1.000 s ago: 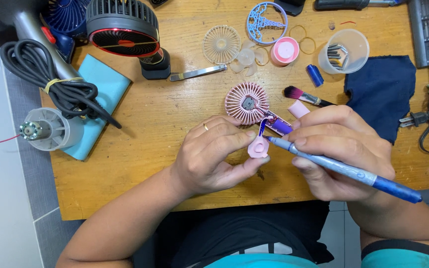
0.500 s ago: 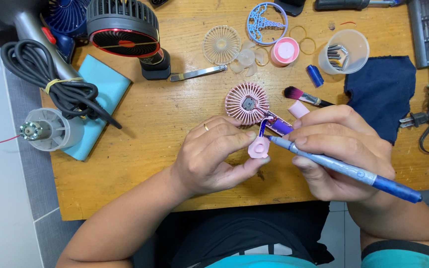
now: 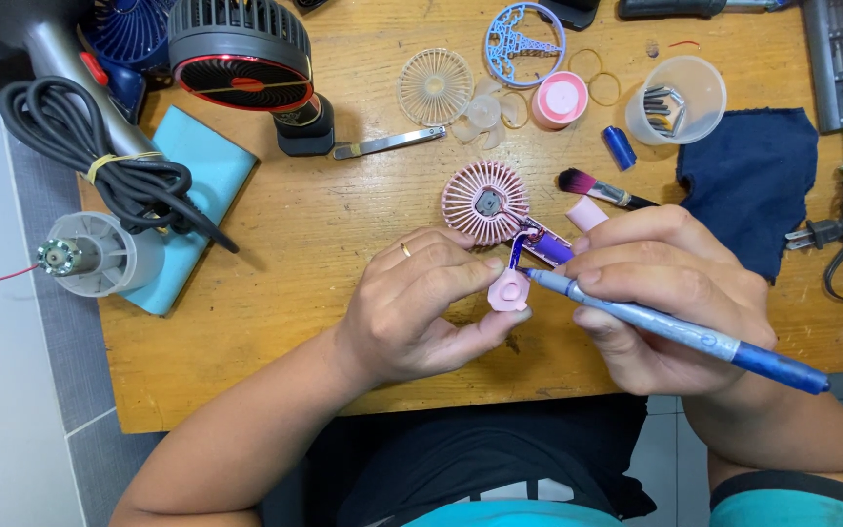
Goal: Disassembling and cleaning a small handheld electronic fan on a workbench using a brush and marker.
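Two hands at the worktop (image 3: 275, 263) edge | left hand (image 3: 421, 303) pinches one pink cap (image 3: 509, 291) | right hand (image 3: 670, 293) closed round one blue pen (image 3: 675, 330), tip touching the cap | one pink fan (image 3: 485, 202) just behind | one brush (image 3: 599, 187), one cup (image 3: 680, 98), one cloth (image 3: 748, 176) beyond

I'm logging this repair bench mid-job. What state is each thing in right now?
pink mini fan: opened, motor exposed, lying on the table
pink base piece: pinched in left hand
blue pen-like tool: held in right hand, tip at the base piece
clear cup: upright, holding metal parts
black cord: coiled, tied
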